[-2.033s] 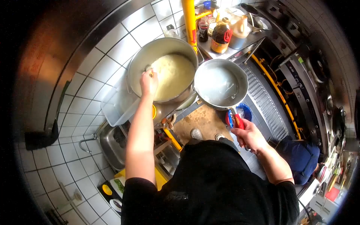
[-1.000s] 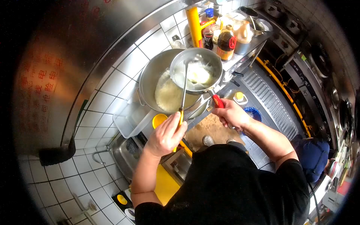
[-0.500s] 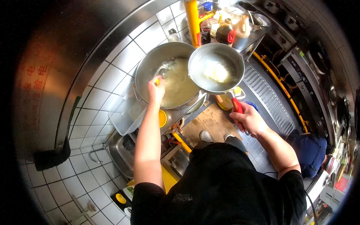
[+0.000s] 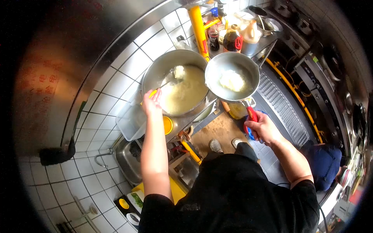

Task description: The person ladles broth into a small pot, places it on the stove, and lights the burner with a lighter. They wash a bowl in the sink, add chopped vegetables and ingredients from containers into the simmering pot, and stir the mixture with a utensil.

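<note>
My left hand [image 4: 152, 104] grips the yellow handle of a ladle over the near left rim of a large metal pot [image 4: 149, 73]. The ladle's bowl [image 4: 178, 73] holds a pale lump above the pot's cloudy, yellowish-white contents [image 4: 182, 95]. My right hand [image 4: 263, 126] is closed round the red handle [image 4: 252, 113] of a metal saucepan [image 4: 251, 73]. The saucepan is up beside the pot's right side, with a white soft mass [image 4: 232, 80] in it.
Sauce bottles [image 4: 233, 39] stand on a metal shelf behind the saucepan. A yellow pipe [image 4: 198, 29] rises by the pot. At left are a clear plastic bin [image 4: 130, 126] and a sink [image 4: 128, 163]. Another person in dark blue [image 4: 324, 165] is at the right.
The ladle went from the saucepan back to the pot and now has come up with a pale lump. The saucepan has moved right, off the pot. More white mass shows in it than earliest.
</note>
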{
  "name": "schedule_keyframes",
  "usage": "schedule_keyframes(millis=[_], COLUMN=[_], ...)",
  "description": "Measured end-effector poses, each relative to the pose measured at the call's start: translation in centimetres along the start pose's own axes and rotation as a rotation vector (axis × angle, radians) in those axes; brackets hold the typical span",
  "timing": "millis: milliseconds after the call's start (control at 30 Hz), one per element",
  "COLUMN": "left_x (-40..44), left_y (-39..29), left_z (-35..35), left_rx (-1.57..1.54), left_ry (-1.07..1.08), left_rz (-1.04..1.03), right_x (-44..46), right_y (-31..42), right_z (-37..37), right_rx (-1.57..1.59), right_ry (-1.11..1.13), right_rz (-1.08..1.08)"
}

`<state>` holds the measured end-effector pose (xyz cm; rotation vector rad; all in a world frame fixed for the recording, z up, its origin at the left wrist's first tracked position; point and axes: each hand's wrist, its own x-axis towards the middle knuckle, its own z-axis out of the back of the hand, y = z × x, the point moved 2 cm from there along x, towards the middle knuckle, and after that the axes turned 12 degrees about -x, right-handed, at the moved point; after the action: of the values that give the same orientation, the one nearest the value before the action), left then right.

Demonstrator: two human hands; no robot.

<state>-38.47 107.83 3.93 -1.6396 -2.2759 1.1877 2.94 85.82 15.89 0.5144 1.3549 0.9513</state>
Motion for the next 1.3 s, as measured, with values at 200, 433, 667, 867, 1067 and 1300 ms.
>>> schedule_keyframes(millis=[200,433,667,867,1067,1300], left_x=[-13.6,-32.8,-47.0,-61.6,-79.5,-97.9], left_y=[-6.5,-2.5,5.2,5.0,4.1,7.3], left_z=[-6.4,-5.8,0.1,8.7,18.1,33.5], left_rx=[-0.081,0.478,1.844,1.914,1.944,1.711], left_ry=[0.205,0.543,0.522,-0.22,-0.77,-1.279], left_rz=[-0.159,-0.542,-1.227,-1.073,-0.748,-0.496], right_x=[1.9,3.7,0.4,-7.9,-25.9,-44.0], right_y=[-0.1,0.7,-1.8,-8.2,-17.2,-38.6], right_z=[3.1,3.7,-2.6,-14.3,-25.9,-35.7], right_rx=[-0.065,-0.169,-0.479,-0.645,-0.983,-1.011], right_ry=[0.126,0.34,0.69,1.254,1.729,2.124], right_rz=[0.091,0.241,0.272,0.361,0.346,0.347])
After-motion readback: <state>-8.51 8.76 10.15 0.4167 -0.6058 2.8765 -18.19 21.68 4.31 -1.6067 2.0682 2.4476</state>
